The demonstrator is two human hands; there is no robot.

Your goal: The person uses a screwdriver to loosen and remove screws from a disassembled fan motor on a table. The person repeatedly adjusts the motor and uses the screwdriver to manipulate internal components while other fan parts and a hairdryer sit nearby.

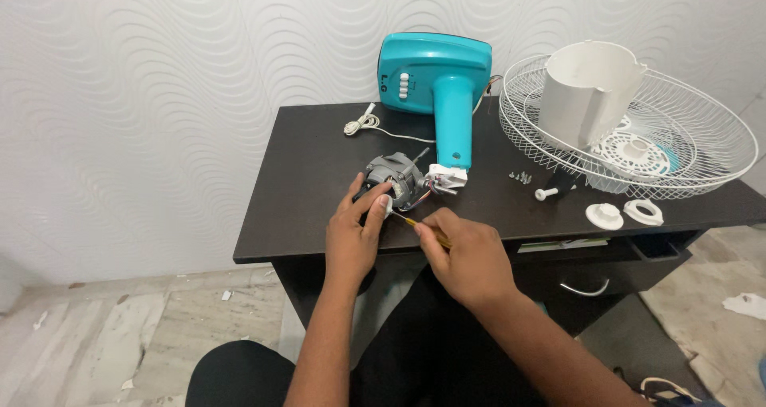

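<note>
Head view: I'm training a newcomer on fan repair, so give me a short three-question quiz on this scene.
1. True or false: the left hand rests on the grey motor.
2. What does the right hand hold? A) pliers B) a yellow-handled screwdriver C) a hammer
3. Where does the white housing cover sit?

Key: 1. True. 2. B. 3. In the white wire grille, on the right side of the dark table, beside the teal fan base.
</note>
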